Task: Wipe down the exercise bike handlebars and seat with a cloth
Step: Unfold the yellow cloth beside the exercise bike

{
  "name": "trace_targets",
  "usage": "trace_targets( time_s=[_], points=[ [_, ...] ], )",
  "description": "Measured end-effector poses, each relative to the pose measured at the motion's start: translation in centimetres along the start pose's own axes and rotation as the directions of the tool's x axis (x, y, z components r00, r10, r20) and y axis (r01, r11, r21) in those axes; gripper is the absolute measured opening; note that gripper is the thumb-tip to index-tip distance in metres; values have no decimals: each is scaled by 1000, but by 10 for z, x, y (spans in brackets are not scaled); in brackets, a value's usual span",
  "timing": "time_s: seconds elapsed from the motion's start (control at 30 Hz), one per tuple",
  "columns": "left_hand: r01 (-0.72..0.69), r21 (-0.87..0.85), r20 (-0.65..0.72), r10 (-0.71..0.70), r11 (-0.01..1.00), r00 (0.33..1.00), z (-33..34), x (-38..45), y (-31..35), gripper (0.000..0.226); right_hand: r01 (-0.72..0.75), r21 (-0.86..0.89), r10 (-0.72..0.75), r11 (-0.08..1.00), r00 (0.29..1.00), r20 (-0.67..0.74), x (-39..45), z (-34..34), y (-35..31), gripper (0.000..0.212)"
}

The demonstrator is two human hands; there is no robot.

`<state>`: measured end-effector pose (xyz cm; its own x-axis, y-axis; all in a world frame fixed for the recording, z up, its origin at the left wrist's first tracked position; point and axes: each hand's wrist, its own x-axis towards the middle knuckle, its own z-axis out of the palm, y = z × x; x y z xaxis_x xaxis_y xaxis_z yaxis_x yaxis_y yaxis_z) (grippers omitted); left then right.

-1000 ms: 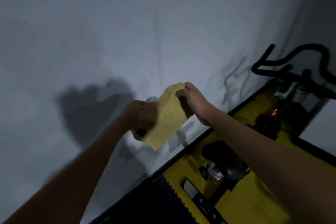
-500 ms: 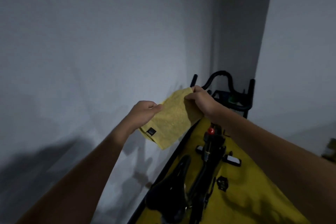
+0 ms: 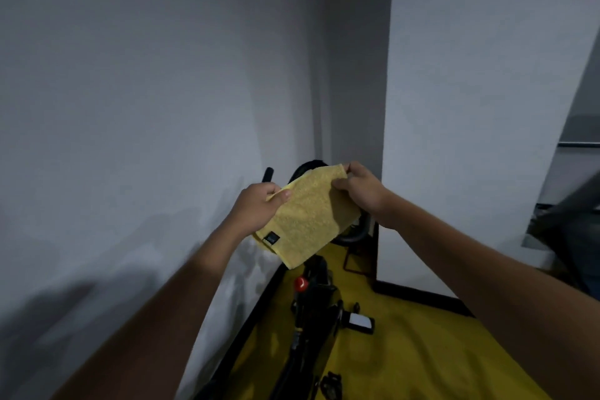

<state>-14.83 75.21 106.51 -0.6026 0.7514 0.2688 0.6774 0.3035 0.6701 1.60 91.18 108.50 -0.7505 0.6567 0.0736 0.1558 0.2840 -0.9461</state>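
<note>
Hands, left (image 3: 259, 206) and right (image 3: 360, 190), pinch yellow cloth (image 3: 308, 221), which hides black handlebars (image 3: 355, 235) beside wall (image 3: 130, 107).

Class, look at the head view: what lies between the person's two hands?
In the head view, a yellow cloth spans the gap: the left hand pinches one corner, the right hand the other.

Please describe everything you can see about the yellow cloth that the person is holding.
The yellow cloth looks like soft terry or microfibre, folded into a rough rectangle and held up in the air, tilted, in front of the black handlebars, which it partly hides. A small black label sits near its lower left corner. The left hand pinches its left edge, thumb on top; the right hand pinches its upper right corner. Its lower edge hangs free above the bike. It looks dry and clean, though the light is dim.
</note>
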Motion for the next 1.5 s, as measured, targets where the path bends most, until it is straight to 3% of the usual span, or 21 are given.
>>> trace_targets(
  time_s=[0.43,0.73,1.13,1.27,1.5],
  points=[
    [-151,87,143,138,985,980,91,150,9,35,-60,-1,59,998,990,-124,107,-82,78,15],
    [-218,148,231,180,965,956,127,219,-12,26,-133,1,132,991,980,-146,172,-94,116,10],
    [-28,57,102,22,998,995,208,245,-86,32,-194,83,194,977,981,12,253,-82,205,14],
    [20,54,118,-26,998,993,224,256,-109,33,-202,96,194,975,977,92,274,-85,227,25],
    [62,-20,165,-58,998,985,243,262,-131,34,-197,99,187,975,977,101,285,-79,256,18]
  ],
)
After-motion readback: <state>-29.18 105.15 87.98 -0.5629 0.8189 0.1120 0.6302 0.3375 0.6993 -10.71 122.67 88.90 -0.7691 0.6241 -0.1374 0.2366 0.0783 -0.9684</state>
